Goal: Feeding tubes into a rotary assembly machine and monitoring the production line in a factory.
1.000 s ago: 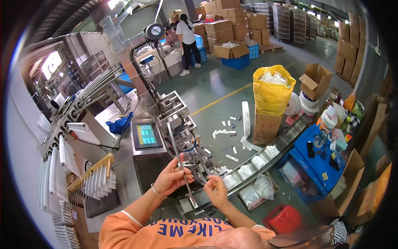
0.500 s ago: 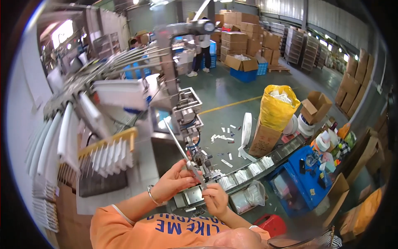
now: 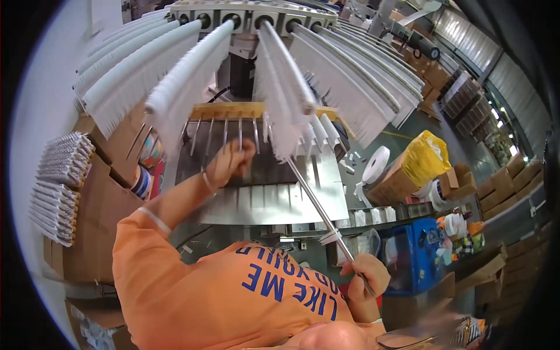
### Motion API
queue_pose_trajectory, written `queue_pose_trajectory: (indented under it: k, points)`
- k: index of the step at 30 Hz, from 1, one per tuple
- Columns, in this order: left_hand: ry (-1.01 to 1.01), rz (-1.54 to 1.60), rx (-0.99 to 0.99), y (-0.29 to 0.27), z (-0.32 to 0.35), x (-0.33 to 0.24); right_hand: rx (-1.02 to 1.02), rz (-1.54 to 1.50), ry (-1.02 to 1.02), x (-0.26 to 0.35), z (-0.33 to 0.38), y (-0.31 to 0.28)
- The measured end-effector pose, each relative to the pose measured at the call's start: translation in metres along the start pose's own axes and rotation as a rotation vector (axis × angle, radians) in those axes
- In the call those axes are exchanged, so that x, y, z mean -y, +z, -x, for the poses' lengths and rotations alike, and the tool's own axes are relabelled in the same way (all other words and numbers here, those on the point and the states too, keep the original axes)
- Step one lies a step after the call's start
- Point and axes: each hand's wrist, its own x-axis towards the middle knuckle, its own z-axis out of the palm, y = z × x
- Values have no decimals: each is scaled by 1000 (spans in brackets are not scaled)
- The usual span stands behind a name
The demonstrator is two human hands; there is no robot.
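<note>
My right hand (image 3: pixel 366 275) is clamped on the lower end of a long metal rod (image 3: pixel 319 208), which runs up toward 11 o'clock to a white brush-like sleeve (image 3: pixel 279 76) on its upper end. My left hand (image 3: pixel 228 163) is raised at 12 o'clock, fingers closed around one of the thin metal pins (image 3: pixel 240 133) hanging from the wooden rail (image 3: pixel 233 111). More white sleeves (image 3: pixel 350 76) fan out above. A yellow bag (image 3: pixel 429 157) stands at 3 o'clock
</note>
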Motion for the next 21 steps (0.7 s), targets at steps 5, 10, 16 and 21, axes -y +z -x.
queue_pose_trajectory:
  k: [5,10,16,21]
  points:
    - [158,270,90,-25,-52,13,116,163,-48,35,-31,37]
    - [129,187,223,8,-53,-14,102,358,-88,54,-54,58]
    - [316,-77,12,12,-50,-7,163,416,-50,66,-80,82]
    - [457,-451,287,41,42,-36,123,425,-25,61,-70,82]
